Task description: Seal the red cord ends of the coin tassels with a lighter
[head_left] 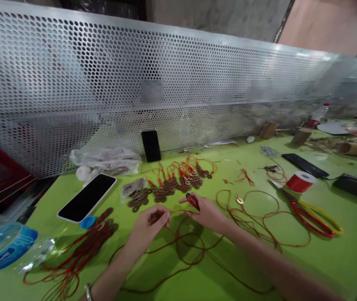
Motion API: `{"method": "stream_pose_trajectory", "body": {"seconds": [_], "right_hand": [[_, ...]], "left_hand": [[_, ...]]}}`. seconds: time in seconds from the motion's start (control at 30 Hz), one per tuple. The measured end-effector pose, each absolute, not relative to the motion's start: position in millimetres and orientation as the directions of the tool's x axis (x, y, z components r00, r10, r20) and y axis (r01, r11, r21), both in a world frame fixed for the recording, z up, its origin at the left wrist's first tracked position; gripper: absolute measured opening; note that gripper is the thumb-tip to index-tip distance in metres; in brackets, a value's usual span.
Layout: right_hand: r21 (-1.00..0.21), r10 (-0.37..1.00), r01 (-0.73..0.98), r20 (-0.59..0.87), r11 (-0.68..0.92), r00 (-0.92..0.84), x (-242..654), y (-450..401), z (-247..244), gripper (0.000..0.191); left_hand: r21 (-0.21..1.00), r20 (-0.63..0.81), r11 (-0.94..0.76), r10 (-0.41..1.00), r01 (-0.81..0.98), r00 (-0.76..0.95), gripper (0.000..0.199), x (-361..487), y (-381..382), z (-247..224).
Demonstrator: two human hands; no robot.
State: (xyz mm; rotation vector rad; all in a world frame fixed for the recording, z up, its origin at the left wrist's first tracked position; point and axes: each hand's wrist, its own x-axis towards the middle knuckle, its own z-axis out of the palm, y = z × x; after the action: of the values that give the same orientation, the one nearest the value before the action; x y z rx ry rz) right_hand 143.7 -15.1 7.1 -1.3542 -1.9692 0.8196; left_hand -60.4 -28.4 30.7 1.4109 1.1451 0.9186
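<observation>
We pinch a thin red cord (177, 211) between the thumb and fingers of our left hand (152, 220), and it runs across to our right hand (206, 212), whose fingers curl around a small red-and-black tool (192, 201). More cord loops across the green table (344, 255) beneath us, with strung coins (166, 189) just beyond and scissors (295, 203) to our right.

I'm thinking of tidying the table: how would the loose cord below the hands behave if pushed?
The cord would probably be floppy, as it lies in slack curves on the table. It looks thin, so it is likely light and easily shifted. Its loops cross, so pushing might tangle them.
</observation>
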Motion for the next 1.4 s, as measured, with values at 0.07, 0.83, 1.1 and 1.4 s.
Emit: {"method": "stream_pose_trajectory", "body": {"seconds": [0.07, 0.83, 1.1, 1.4], "right_hand": [[-0.808, 0.946, 0.528, 0.105, 0.261, -0.308, 140, -16, 6, 0.016], [-0.82, 0.977, 0.539, 0.106, 0.191, -0.184, 158, -29, 3, 0.016], [-0.83, 0.977, 0.522, 0.127, 0.198, -0.169, 163, -34, 0, 0.017], [-0.8, 0.93, 0.557, 0.003, 0.223, -0.369, 155, -40, 11, 0.015]], "left_hand": [[0.976, -0.04, -0.02, 0.962, 0.216, 0.269, 0.026, -64, -27, 30], [0.663, 0.097, -0.343, 0.92, 0.666, 0.379, 0.013, -31, -24, 28], [0.651, 0.13, -0.405, 0.892, 0.641, 0.432, 0.011, -27, -34, 30], [0.953, 0.1, -0.147, 0.978, 0.264, 0.183, 0.021, -41, -19, 57]]}}
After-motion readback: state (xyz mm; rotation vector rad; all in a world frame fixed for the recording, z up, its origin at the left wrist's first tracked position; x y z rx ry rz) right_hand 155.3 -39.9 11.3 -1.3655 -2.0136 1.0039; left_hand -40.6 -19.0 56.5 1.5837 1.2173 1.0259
